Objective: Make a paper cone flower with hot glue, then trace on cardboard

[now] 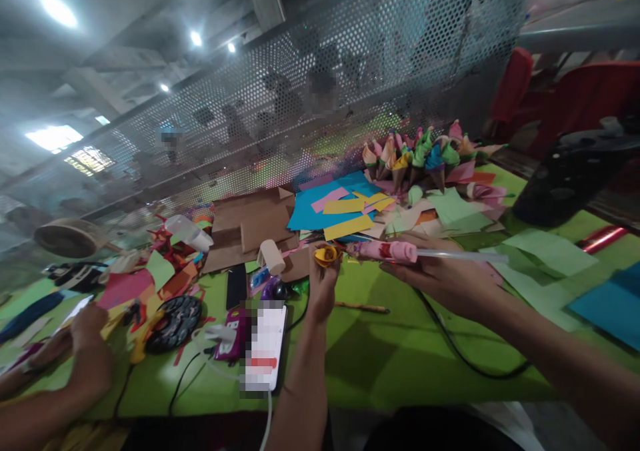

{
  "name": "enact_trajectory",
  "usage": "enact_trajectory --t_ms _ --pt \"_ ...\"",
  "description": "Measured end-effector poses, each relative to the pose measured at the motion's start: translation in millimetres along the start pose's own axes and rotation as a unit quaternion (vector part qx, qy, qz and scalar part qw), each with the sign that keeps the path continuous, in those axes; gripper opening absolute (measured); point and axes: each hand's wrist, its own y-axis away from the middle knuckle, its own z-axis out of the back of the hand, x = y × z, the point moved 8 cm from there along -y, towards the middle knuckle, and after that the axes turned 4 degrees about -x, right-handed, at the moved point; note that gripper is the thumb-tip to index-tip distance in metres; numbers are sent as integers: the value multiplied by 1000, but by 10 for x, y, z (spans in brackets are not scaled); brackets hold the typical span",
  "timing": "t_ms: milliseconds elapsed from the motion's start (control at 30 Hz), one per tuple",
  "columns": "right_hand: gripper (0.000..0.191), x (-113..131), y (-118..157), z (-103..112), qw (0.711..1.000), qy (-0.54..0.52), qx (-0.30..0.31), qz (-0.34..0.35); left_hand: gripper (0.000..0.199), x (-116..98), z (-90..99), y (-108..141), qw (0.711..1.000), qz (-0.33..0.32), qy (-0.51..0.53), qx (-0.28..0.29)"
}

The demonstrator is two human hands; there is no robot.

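Observation:
My left hand pinches a yellow paper flower, rolled into a rose shape, upright above the green table. To its right my right hand is wrapped around a pink glue gun, whose tip points at the flower. Whether the tip touches the flower I cannot tell. A long clear glue stick juts from the back of the gun, toward the right. A black cord curves over the table below my right hand. Beneath the flower lies a thin wooden stick.
Blue and yellow paper sheets and brown cardboard lie behind. Several paper ice-cream cones stand at the back right, near a dark bottle. A lit phone is at front; a co-worker's hand is at left.

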Motion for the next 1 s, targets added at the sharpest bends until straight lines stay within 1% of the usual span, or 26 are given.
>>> enact_trajectory --t_ms 133,233,400,567,667,833,933,1000 --pt "22 -22 -10 -55 1000 4 9 4 32 48 -19 -4 1000 7 6 13" --pt "21 -19 -20 -68 1000 1 4 9 34 84 -18 -7 1000 11 3 20" --pt "20 -5 -25 -30 1000 -11 -1 -1 37 83 -16 -5 1000 20 5 14" --pt "20 -34 -25 -29 1000 -13 -6 -9 38 102 -36 -8 999 43 18 9" --pt "24 -52 -15 -32 1000 -8 -10 -18 40 109 -45 -10 999 46 24 10" --pt "26 -79 16 -57 999 -31 -2 -44 38 111 -87 -1 998 47 36 22" --pt "29 -160 50 -25 996 -55 -12 -72 36 130 -81 -2 998 44 42 19" --pt "32 -258 91 1 991 -94 -14 -92 35 142 -69 -8 998 38 46 20"
